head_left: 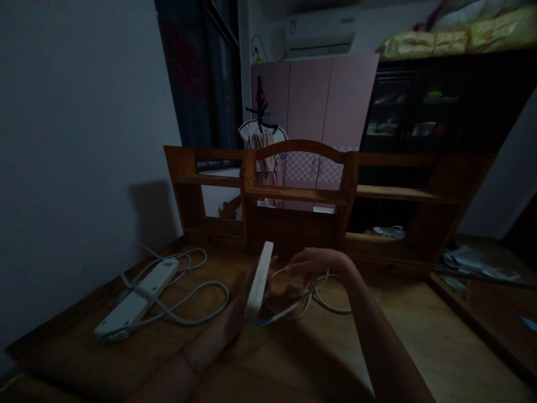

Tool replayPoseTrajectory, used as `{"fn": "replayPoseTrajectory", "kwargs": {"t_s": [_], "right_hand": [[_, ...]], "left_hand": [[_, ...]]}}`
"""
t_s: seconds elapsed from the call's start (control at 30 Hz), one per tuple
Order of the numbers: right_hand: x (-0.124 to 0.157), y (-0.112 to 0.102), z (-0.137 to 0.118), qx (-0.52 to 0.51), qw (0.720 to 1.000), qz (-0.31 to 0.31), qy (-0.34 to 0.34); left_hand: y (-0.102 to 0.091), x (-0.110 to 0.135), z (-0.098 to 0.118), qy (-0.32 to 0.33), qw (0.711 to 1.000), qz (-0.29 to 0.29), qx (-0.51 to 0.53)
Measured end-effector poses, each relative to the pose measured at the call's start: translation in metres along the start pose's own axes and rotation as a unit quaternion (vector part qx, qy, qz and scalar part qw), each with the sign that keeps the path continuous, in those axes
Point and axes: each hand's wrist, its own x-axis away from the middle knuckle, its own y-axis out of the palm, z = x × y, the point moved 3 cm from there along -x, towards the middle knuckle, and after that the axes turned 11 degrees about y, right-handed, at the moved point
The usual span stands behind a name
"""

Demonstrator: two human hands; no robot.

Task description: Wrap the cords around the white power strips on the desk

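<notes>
My left hand [247,291] is wrapped round a white power strip [260,280], which is tilted up and seen nearly edge-on. A cord leaves its near end, with a bluish part at the exit. My right hand [312,262] hovers just right of the strip, palm down, its fingers loosely stretched towards it. Below that palm runs the gathered pale cord [310,294], with loops spreading on the desk; whether fingers touch it is hard to see in the dim light. Another white power strip [138,299] lies on the desk at the left, with its grey cord [188,322] looped over and beside it.
The wooden desk [268,364] carries a shelf unit [297,195] along its back edge. A wall [84,140] borders the left side. Papers [474,263] lie on a surface at the right. Behind stand a pink wardrobe [308,101] and a dark cabinet [482,106].
</notes>
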Motion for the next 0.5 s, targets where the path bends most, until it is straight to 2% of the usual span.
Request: {"fn": "replayPoseTrajectory", "kwargs": {"t_s": [0.1, 0.23, 0.3, 0.4, 0.5], "right_hand": [[0.004, 0.003, -0.002, 0.045, 0.998, -0.039, 0.032], [0.009, 0.004, 0.003, 0.093, 0.990, -0.047, 0.096], [0.021, 0.002, 0.000, 0.083, 0.990, -0.052, 0.097], [0.051, -0.004, -0.013, 0.057, 0.997, -0.040, 0.043], [0.086, -0.014, -0.026, 0.045, 0.997, -0.003, -0.057]], "left_hand": [[-0.001, -0.012, 0.001, -0.005, 1.000, -0.007, 0.006], [0.001, -0.018, 0.003, -0.024, 0.999, -0.024, 0.007], [0.004, -0.017, 0.002, -0.038, 0.999, -0.037, 0.006], [0.009, -0.017, 0.001, -0.058, 0.996, -0.063, -0.001], [0.015, -0.018, -0.004, -0.078, 0.992, -0.096, -0.011]]}}
